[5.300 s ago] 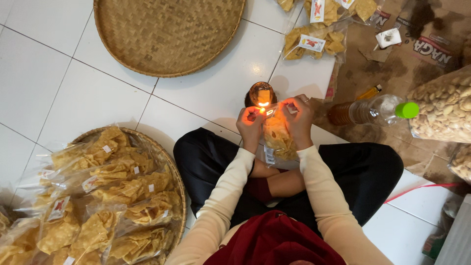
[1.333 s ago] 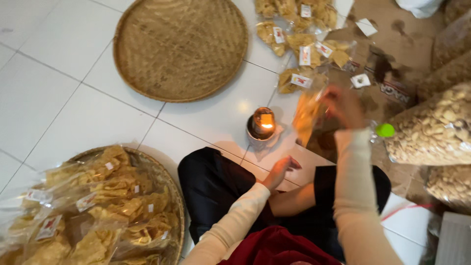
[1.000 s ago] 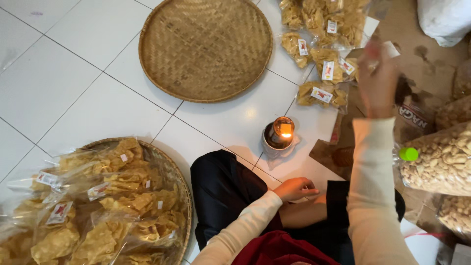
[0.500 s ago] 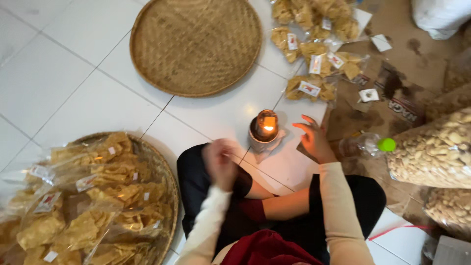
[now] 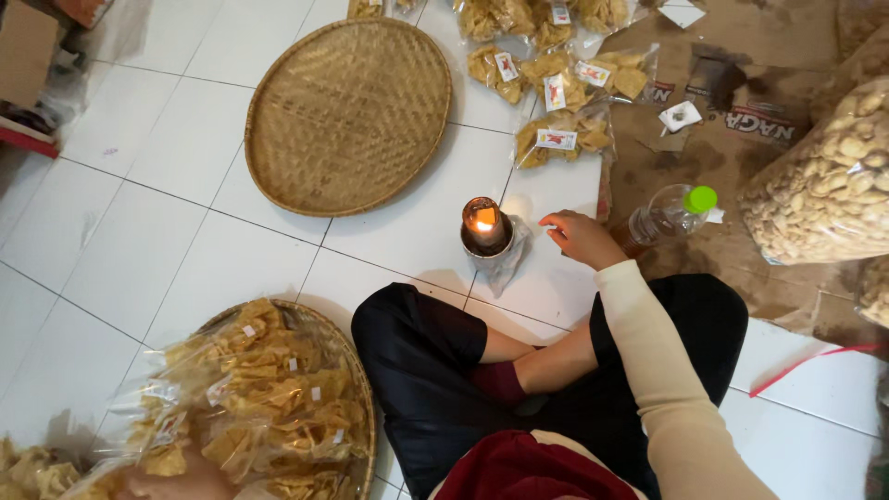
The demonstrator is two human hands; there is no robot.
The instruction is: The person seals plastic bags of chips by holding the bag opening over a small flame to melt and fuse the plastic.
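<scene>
On the white tiled floor point(image 5: 139, 231), 1 empty round woven tray point(image 5: 347, 116) lies toward the far edge. A 2nd woven tray point(image 5: 356, 389) at the near left holds a heap of clear chip bags point(image 5: 250, 407); the left hand point(image 5: 171, 481) lies blurred among them at the near edge, and I cannot tell its grip. The right hand point(image 5: 579, 236) hovers loose, fingers spread, grasping nothing, just right of the lit oil lamp point(image 5: 483, 227) before the crossed legs. Beside it lies a bottle point(image 5: 667, 215) with a green cap.
</scene>
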